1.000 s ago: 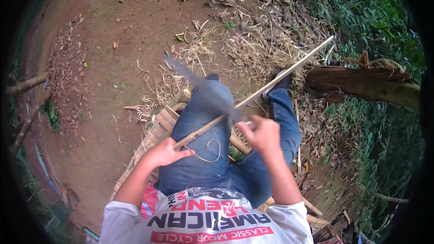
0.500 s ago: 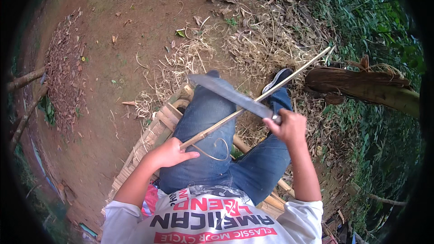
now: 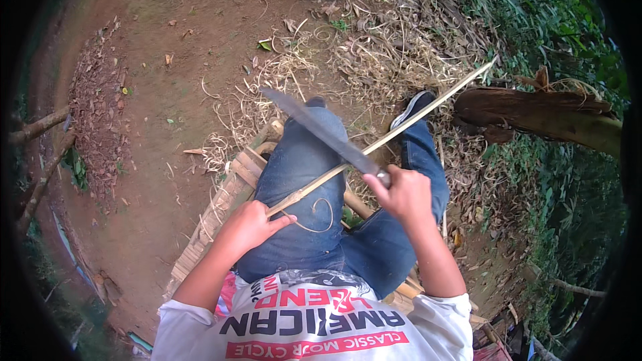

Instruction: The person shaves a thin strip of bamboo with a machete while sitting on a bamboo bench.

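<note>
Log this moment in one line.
left hand: holds pale strip | right hand: grips long knife | knife: crosses strip | strip: passes over left leg | ground: curled shavings

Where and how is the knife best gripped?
Probably by its handle, coming from the lower right, as the right hand holds it: the long blade points away to the upper left, crossing the strip in this view.
</note>
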Tool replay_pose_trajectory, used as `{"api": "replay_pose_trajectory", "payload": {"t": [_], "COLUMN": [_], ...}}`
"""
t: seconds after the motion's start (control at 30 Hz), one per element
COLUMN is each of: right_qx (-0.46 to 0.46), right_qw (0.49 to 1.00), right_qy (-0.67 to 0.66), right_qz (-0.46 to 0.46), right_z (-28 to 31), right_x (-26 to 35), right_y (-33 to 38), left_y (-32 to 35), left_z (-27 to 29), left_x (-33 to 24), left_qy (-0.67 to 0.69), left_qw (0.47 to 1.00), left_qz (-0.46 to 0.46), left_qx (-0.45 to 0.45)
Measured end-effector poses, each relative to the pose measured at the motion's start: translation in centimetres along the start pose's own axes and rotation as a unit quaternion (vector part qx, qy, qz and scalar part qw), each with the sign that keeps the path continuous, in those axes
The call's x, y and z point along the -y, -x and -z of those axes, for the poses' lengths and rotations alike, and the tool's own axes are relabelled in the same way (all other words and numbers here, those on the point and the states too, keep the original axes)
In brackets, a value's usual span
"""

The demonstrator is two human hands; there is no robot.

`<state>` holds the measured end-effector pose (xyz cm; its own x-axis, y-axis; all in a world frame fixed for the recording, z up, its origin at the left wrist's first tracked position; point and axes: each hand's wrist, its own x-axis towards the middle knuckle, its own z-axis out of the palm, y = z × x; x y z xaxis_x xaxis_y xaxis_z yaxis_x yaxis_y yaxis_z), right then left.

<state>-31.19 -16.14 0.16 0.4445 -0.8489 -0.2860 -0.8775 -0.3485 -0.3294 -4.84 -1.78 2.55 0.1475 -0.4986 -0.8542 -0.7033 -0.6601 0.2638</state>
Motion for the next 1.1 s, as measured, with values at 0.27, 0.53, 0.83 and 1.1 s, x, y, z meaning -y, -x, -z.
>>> {"api": "replay_pose_trajectory", "payload": {"t": [0.27, 0.53, 0.83, 1.1], "right_qx": [-0.062, -0.039, 0.088, -0.030], "right_qw": [0.975, 0.958, 0.945, 0.841], "right_qy": [0.030, -0.074, -0.304, -0.504], "right_qz": [-0.212, -0.273, -0.086, -0.194], "right_z": [3.4, 4.1, -1.7, 4.4], "right_x": [-10.7, -13.0, -2.3, -11.4], "right_y": [-4.1, -1.5, 0.1, -1.1], "left_y": [0.7, -0.6, 0.5, 0.3], "left_z": [0.2, -0.5, -3.4, -4.1], "left_x": [0.6, -0.7, 0.2, 0.7], "left_qy": [0.061, 0.040, -0.048, -0.042], "left_qw": [0.998, 0.999, 0.978, 0.972], "left_qz": [0.004, 0.001, -0.039, -0.056], "left_qx": [-0.001, 0.004, -0.199, -0.226]}}
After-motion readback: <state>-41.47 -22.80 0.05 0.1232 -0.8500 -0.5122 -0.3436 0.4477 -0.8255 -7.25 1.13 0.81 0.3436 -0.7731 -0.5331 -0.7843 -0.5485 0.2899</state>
